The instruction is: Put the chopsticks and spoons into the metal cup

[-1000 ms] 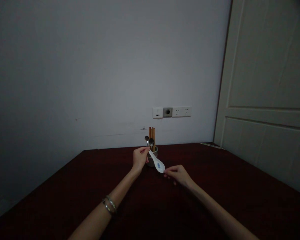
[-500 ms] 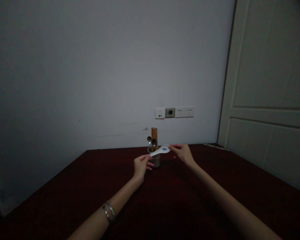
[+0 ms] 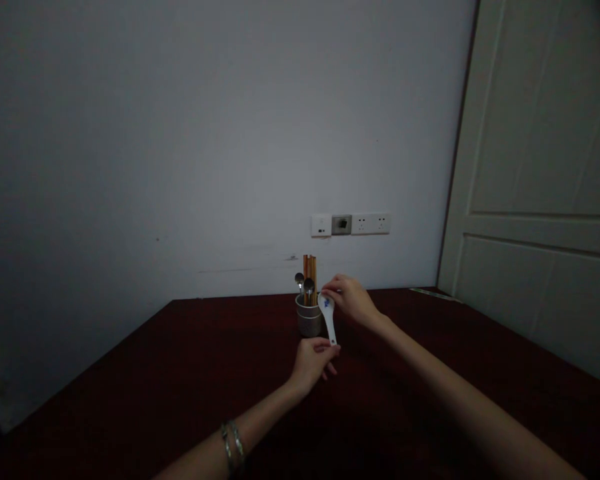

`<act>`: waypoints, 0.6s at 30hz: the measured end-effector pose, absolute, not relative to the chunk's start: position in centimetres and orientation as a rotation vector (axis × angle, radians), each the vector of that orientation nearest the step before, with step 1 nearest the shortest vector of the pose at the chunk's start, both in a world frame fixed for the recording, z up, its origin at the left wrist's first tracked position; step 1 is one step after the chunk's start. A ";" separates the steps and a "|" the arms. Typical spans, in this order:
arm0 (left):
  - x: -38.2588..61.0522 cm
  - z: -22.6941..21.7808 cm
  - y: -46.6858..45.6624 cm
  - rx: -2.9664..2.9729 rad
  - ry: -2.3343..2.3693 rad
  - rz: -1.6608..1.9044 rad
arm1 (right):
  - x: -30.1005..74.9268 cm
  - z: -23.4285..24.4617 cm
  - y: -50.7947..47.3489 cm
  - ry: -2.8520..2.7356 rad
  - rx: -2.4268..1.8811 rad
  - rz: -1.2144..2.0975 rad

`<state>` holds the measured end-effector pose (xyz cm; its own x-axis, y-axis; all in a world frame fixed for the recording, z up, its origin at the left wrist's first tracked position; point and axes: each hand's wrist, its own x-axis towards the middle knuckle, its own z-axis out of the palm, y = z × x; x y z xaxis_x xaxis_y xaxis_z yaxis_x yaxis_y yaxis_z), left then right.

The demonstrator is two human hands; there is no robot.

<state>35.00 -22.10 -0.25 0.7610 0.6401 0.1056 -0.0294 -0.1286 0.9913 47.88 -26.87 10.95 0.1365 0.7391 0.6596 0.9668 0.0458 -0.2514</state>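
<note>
A white soup spoon (image 3: 329,319) with a small blue pattern is held nearly upright, its bowl up and its handle down. My right hand (image 3: 351,297) pinches the rim of the bowl. Below it, my left hand (image 3: 312,360) grips the tip of the handle between thumb and fingers. Just behind and to the left of the spoon stands a grey utensil holder (image 3: 309,323). Several wooden chopsticks (image 3: 311,273) rise out of it, along with two metal spoons (image 3: 309,287) whose bowls point up.
The dark red table (image 3: 190,360) reaches back to a pale wall (image 3: 220,147). Sockets and a switch (image 3: 351,225) are set in the wall behind the holder. A light panelled door (image 3: 540,160) rises at the right, with a thin strip (image 3: 436,294) near the table's back corner.
The soup spoon has turned from slanting sideways to nearly upright. My left hand has moved right and lower with the handle end; my right hand has shifted left and slightly up.
</note>
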 end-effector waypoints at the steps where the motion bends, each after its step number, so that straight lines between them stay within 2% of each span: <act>1: 34.9 -0.4 -21.9 1.604 0.494 0.627 | 48.2 11.1 -26.7 -1.643 -1.746 -0.442; 4: 34.3 -0.7 -20.5 1.550 0.519 0.762 | 49.6 11.9 -25.8 -1.566 -1.723 -0.490; 11: 34.7 0.1 -13.7 1.498 0.646 1.324 | 52.3 14.7 -22.1 -1.388 -1.688 -0.607; 18: 37.2 -0.6 -9.8 1.652 0.494 1.129 | 51.3 12.9 -19.5 -1.478 -1.787 -0.697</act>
